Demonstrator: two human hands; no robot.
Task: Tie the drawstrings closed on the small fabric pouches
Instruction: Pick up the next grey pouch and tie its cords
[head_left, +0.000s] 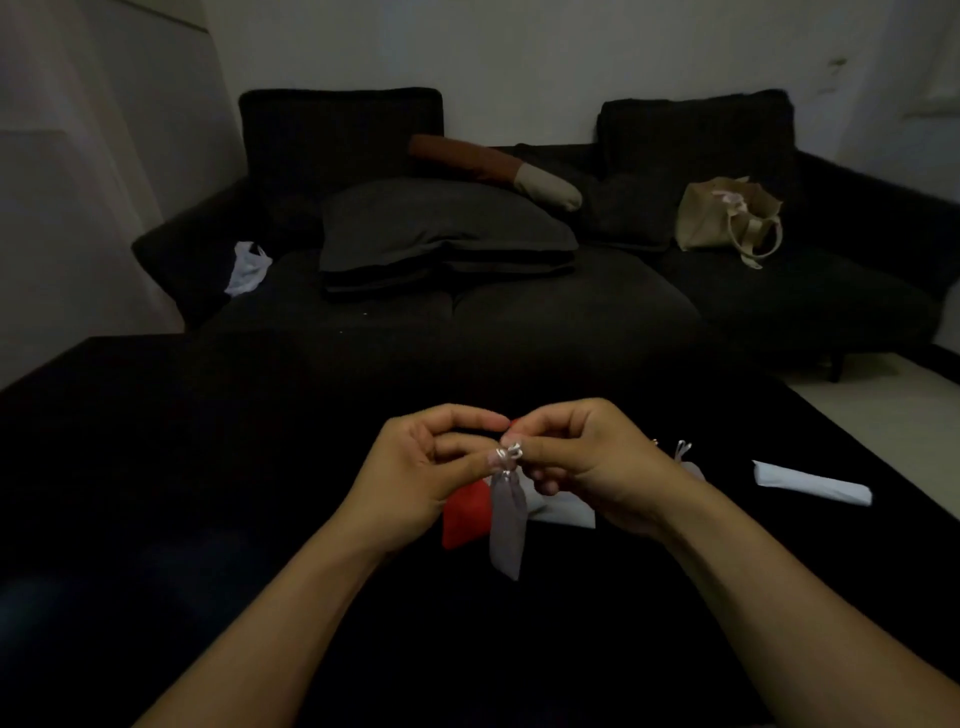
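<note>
- The grey pouch hangs in the air over the middle of the dark counter, its body dangling free below a gathered neck, so its own weight likely keeps the mouth cinched.
- At the neck, the pale drawstring shows small loops, seemingly a bow or knot being formed; how far it is tightened is too small to tell.
- The left hand pinches the string at the neck with thumb and fingertips pressed together.
- The right hand pinches the opposite side of the loops, fingers curled, probably to draw the tie tight against the left.
- Beneath them lie a red pouch and a white pouch.
- Toward the right edge rests another pale pouch, strings up, and a white folded piece.
</note>
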